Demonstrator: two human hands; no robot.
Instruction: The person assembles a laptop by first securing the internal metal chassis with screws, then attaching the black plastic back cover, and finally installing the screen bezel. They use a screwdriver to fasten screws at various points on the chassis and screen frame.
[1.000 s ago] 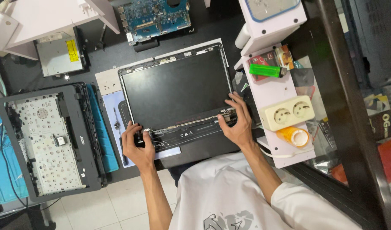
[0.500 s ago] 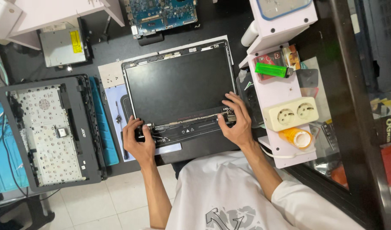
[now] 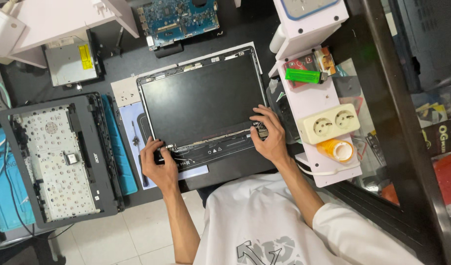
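A bare laptop screen panel (image 3: 203, 98) lies flat in its dark lid on the black desk, hinge side toward me. My left hand (image 3: 157, 164) grips the lid's near left corner by the hinge. My right hand (image 3: 268, 135) grips the near right corner by the other hinge, fingers resting on the panel's edge. A thin cable runs along the strip between the two hinges (image 3: 210, 147).
An upturned laptop palmrest with keyboard back (image 3: 58, 157) lies to the left on a blue mat (image 3: 118, 147). A screwdriver (image 3: 137, 152) lies beside the lid. Farther back are a blue motherboard (image 3: 178, 19) and an optical drive (image 3: 70, 61). A white shelf (image 3: 314, 93) holds a socket strip, green lighter, orange cup.
The view has shifted slightly. Both hands stay on the lid's near corners; the right fingers have crept a little farther onto the panel edge.
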